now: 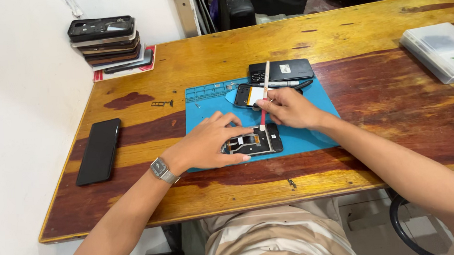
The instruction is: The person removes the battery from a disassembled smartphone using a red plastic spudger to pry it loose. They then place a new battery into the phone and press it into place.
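An opened phone (261, 141) with its insides showing lies on a blue work mat (210, 105) in the middle of the wooden table. My left hand (207, 143) rests on the phone's left end and steadies it with thumb and fingers. My right hand (288, 107) grips a thin red-and-white tool (264, 89) like a pen, its red tip down on the phone's upper edge. Behind my right hand lies another opened phone part (247, 95) with a pale battery.
A dark phone back cover (281, 69) and a pen-like tool (287, 83) lie at the mat's far edge. A black phone (99, 150) lies at left, a stack of phones (109, 41) far left, a clear plastic box (440, 49) far right. A small tray part (161, 103) sits beside the mat.
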